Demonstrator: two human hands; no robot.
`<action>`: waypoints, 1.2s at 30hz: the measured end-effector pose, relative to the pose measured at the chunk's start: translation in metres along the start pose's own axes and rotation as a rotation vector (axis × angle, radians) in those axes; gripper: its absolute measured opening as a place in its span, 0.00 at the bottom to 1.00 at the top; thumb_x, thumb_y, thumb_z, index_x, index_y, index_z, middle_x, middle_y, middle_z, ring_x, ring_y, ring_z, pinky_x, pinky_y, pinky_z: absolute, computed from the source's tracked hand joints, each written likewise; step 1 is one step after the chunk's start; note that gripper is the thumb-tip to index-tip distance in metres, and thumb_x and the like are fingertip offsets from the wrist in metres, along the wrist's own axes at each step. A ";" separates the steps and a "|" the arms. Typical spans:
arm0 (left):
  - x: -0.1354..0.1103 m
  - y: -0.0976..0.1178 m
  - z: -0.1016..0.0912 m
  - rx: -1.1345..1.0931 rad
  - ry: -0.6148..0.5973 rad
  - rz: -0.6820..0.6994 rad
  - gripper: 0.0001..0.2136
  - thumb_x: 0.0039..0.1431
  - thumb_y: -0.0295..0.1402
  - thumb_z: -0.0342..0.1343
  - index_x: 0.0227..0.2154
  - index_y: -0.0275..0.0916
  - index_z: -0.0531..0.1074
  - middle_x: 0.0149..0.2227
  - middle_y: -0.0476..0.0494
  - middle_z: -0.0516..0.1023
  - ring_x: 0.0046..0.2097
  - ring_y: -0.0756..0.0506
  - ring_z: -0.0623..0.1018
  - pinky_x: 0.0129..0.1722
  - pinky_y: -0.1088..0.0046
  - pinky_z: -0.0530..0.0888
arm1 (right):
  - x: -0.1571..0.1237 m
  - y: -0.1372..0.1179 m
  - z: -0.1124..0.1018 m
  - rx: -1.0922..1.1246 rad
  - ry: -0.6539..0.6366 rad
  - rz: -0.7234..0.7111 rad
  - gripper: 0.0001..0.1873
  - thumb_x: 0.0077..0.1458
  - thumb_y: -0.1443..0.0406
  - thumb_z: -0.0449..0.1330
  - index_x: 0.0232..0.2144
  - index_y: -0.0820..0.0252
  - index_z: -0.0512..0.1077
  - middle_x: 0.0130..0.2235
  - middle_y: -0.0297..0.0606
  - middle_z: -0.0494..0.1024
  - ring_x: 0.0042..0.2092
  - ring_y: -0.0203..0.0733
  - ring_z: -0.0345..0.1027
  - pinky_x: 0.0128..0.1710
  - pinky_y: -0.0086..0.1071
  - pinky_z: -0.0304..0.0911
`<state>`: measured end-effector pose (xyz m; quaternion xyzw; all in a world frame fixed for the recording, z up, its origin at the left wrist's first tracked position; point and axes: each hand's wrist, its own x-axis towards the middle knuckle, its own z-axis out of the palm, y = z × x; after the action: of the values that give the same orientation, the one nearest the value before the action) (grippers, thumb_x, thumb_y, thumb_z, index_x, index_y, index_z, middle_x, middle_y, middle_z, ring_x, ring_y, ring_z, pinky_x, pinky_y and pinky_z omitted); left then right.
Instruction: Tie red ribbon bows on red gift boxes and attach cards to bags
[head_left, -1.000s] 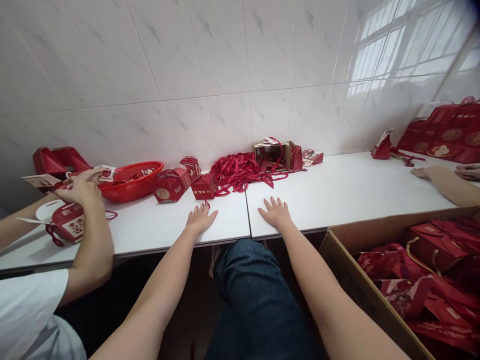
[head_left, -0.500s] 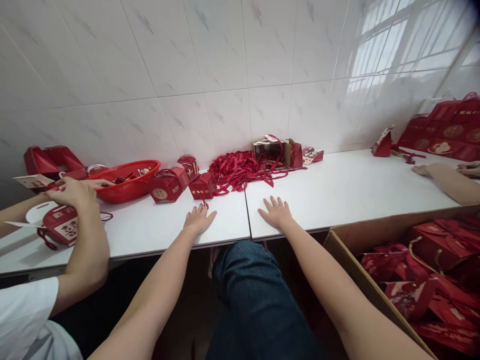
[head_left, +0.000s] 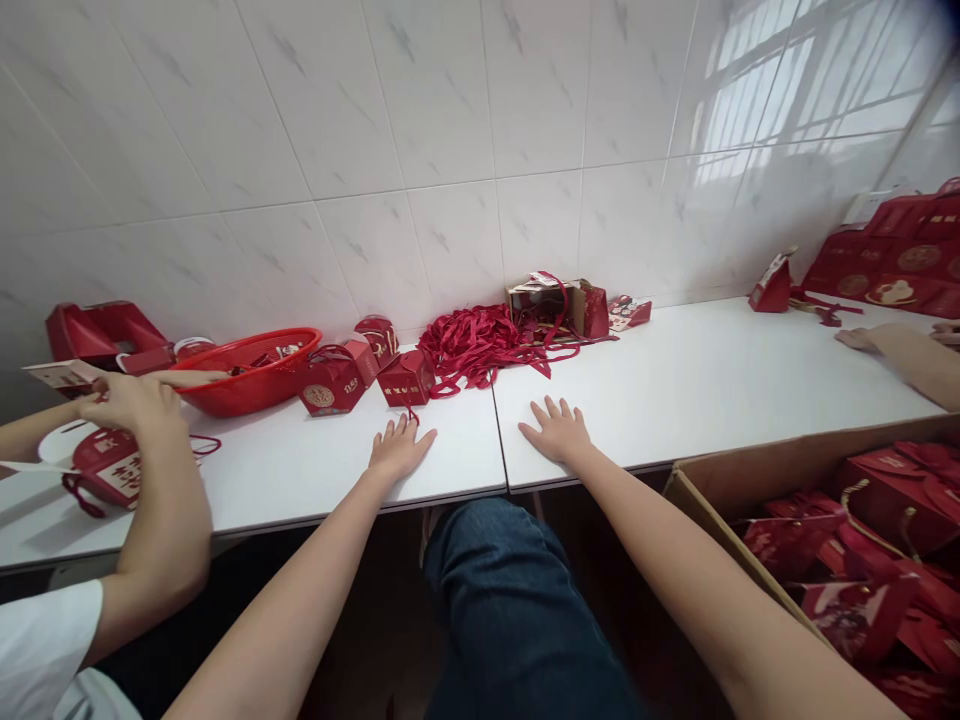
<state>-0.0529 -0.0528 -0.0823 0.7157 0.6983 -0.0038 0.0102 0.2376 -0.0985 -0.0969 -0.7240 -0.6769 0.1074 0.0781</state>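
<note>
My left hand (head_left: 400,447) lies flat on the white table (head_left: 442,470), fingers spread, its fingertips near the tassel of a small red gift box (head_left: 406,378). To the right of the table's seam, my right hand (head_left: 556,431) also rests palm down with its fingers apart, holding nothing. Beyond both hands is a loose heap of dark red ribbons (head_left: 472,340). An open box on its side (head_left: 559,306) stands against the wall beside the heap, with ribbons in it. Left of the small box sits a larger red gift box (head_left: 330,385) with a gold round emblem.
At left, a co-worker's hands (head_left: 139,405) are over a red box (head_left: 112,468), near a red plastic basket (head_left: 251,365). A cardboard carton (head_left: 694,490) full of red gift boxes stands at right. Another person's arm (head_left: 900,355) rests farther right, near stacked red boxes (head_left: 892,260).
My hands stay flat in place on the table. The view has shifted slightly, and the co-worker's hands at left have moved a little.
</note>
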 end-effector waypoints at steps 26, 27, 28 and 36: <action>0.038 0.051 -0.002 -0.068 -0.007 0.204 0.30 0.61 0.47 0.33 0.62 0.40 0.51 0.67 0.38 0.46 0.67 0.34 0.41 0.58 0.39 0.44 | 0.064 -0.067 0.012 0.048 0.102 -0.256 0.32 0.59 0.55 0.40 0.65 0.53 0.45 0.68 0.36 0.34 0.67 0.55 0.23 0.60 0.58 0.22; 0.045 0.053 -0.001 -0.077 0.012 0.194 0.30 0.60 0.48 0.34 0.62 0.40 0.52 0.66 0.38 0.47 0.67 0.33 0.40 0.58 0.39 0.43 | 0.070 -0.071 0.012 0.045 0.124 -0.301 0.32 0.59 0.56 0.41 0.64 0.54 0.46 0.68 0.35 0.35 0.67 0.53 0.23 0.60 0.57 0.21; 0.052 0.055 0.001 -0.087 0.035 0.181 0.30 0.59 0.49 0.35 0.62 0.40 0.54 0.66 0.38 0.48 0.67 0.33 0.40 0.58 0.39 0.43 | 0.076 -0.075 0.012 0.050 0.130 -0.334 0.31 0.59 0.57 0.42 0.64 0.54 0.46 0.68 0.35 0.36 0.67 0.52 0.24 0.61 0.56 0.21; 0.074 0.052 0.011 -0.258 0.137 0.097 0.30 0.54 0.53 0.46 0.57 0.43 0.59 0.65 0.35 0.51 0.66 0.34 0.44 0.59 0.46 0.48 | 0.097 -0.077 0.015 0.181 0.107 -0.366 0.25 0.58 0.57 0.45 0.56 0.55 0.62 0.64 0.38 0.55 0.65 0.53 0.40 0.59 0.60 0.33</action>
<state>0.0007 0.0201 -0.0939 0.7401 0.6565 0.1354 0.0546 0.1650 0.0030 -0.0963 -0.5835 -0.7797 0.1129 0.1970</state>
